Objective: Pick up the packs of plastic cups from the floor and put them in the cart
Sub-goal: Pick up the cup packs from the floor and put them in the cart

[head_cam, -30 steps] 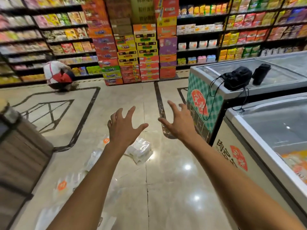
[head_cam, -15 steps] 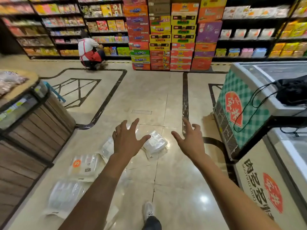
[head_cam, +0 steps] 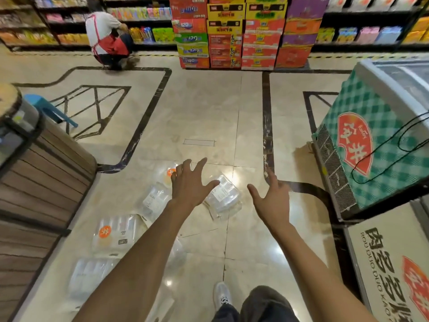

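Several clear packs of plastic cups lie scattered on the shiny tiled floor. One pack [head_cam: 224,197] lies between my hands, another [head_cam: 154,201] just left of my left wrist, and a pack with an orange label [head_cam: 116,232] lies nearer, under my left forearm's left side. A fourth pack [head_cam: 89,275] lies lowest left. My left hand [head_cam: 189,184] hovers above the floor with fingers spread, holding nothing. My right hand [head_cam: 272,201] is also spread and empty, right of the middle pack. No cart is in view.
A wooden display stand [head_cam: 34,182] is at the left, with a blue stool [head_cam: 45,106] behind it. Chest freezers [head_cam: 371,145] line the right side. A crouching person [head_cam: 108,40] and stacked cartons [head_cam: 241,33] are ahead by the shelves. My shoe [head_cam: 221,295] is at the bottom.
The view has tilted down and moved forward. The packs now appear closer and larger beneath my hands, and my shoe and leg have come into view. Both hands stay spread and empty.
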